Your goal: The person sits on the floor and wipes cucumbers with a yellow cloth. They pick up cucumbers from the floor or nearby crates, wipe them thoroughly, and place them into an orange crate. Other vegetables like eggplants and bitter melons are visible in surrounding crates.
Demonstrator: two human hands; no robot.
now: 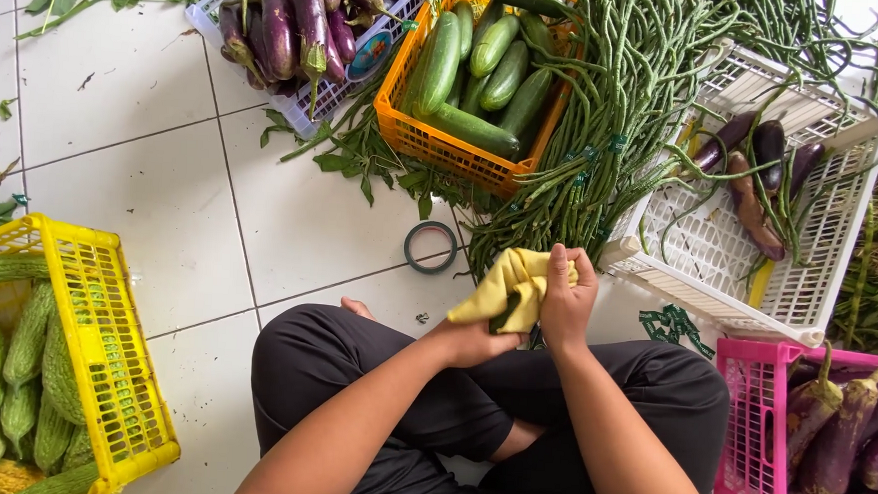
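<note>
While I sat cross-legged on the tiles, both hands were closed on the yellow cloth (pixel 510 281) over my lap.

My left hand (pixel 469 341) cupped it from below and my right hand (pixel 566 304) pinched its top, rubbing something dark green I could barely see inside; turning it, I judged, would need the left grip firm. A tape ring (pixel 430 247) lay at eleven o'clock, long beans (pixel 605 135) at twelve, a white basket (pixel 719 262) at two, a pink crate (pixel 741 413) at four and a yellow crate (pixel 103 360) at eight, hemming me in.
</note>
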